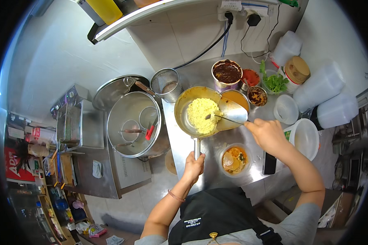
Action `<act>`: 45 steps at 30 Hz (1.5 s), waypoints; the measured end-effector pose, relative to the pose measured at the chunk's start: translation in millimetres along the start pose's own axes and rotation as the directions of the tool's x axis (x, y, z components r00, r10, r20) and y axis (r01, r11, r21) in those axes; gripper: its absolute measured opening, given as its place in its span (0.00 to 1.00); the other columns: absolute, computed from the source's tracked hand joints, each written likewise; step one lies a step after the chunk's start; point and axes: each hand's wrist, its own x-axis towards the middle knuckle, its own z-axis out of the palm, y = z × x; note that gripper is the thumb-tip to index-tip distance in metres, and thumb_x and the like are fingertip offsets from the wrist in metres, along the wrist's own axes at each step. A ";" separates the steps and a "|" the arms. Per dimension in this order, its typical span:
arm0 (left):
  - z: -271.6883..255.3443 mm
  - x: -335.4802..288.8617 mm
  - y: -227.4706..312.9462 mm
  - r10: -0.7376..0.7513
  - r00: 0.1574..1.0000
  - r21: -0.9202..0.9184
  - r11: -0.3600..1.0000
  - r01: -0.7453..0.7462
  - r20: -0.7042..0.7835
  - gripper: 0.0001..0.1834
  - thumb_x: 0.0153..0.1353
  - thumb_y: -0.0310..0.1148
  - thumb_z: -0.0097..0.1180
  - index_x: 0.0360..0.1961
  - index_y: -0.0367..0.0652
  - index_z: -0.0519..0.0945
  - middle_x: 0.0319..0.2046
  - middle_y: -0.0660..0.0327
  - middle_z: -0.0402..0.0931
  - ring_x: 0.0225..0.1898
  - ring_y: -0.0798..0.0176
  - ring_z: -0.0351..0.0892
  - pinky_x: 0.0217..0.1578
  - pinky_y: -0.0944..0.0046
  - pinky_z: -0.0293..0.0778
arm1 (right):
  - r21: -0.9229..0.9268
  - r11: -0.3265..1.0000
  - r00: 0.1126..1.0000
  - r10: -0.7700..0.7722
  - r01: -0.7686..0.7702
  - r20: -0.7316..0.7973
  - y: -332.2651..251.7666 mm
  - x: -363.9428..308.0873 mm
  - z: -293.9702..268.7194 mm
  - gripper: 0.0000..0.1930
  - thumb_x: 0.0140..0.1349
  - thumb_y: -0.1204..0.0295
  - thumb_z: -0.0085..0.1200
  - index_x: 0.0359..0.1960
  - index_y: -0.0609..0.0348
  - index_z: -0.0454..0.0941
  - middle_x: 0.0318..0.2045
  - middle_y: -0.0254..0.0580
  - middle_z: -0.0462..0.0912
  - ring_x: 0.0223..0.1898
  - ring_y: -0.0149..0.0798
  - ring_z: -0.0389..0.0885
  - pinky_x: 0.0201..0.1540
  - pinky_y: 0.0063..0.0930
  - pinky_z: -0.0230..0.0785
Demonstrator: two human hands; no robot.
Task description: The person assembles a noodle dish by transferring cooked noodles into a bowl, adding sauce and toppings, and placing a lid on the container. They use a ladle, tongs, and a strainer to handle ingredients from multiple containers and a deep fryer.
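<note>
My left hand [194, 166] is closed around the metal handle of a saucepan [180, 107] over the steel counter. Yellow curly noodles [201, 115] lie in a clump inside it. My right hand [266, 132] grips a thin metal utensil [232, 121]; its dark tip is in the noodles, and I cannot tell its exact kind. A shiny flared metal piece [234, 112] sits at the pan's right side, partly over a container of orange-brown sauce [236, 96]. Below the pan stands a clear round bowl [234, 160] with reddish soup and toppings.
Right of the bowl lies a dark phone [269, 163], near a white tub [306, 139]. Behind are a tin of dark sauce [227, 73], leafy greens [276, 82] and stacked plastic bowls [319, 85]. At left are a large pot [119, 107] with strainers, a mesh strainer [166, 85] and a fryer [92, 122].
</note>
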 end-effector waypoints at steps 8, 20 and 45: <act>18.3 7.1 10.0 -0.039 0.998 -0.025 0.999 0.038 -0.052 0.07 0.68 0.27 0.51 0.35 0.44 0.66 0.14 0.71 0.60 0.09 0.75 0.52 0.09 0.70 0.48 | -0.374 0.887 0.947 -0.315 0.271 -0.061 25.9 23.1 -16.9 0.11 0.50 0.74 0.59 0.37 0.56 0.82 0.20 0.32 0.71 0.18 0.29 0.74 0.23 0.25 0.63; 18.7 15.0 15.1 -0.044 0.995 -0.033 0.999 0.041 -0.085 0.07 0.68 0.28 0.52 0.35 0.44 0.67 0.14 0.70 0.60 0.09 0.74 0.53 0.09 0.70 0.48 | 0.366 0.916 0.986 0.165 -0.163 0.026 47.1 16.6 7.9 0.14 0.53 0.74 0.56 0.43 0.55 0.82 0.22 0.37 0.75 0.20 0.41 0.79 0.24 0.33 0.69; 0.4 -4.6 32.5 -0.064 0.993 0.001 0.998 0.064 -0.096 0.05 0.66 0.26 0.52 0.36 0.41 0.68 0.14 0.68 0.62 0.09 0.72 0.56 0.10 0.69 0.53 | -0.295 0.918 0.964 0.257 -0.266 -0.068 165.1 146.6 85.2 0.08 0.56 0.75 0.51 0.36 0.59 0.80 0.28 0.47 0.84 0.31 0.49 0.86 0.32 0.43 0.77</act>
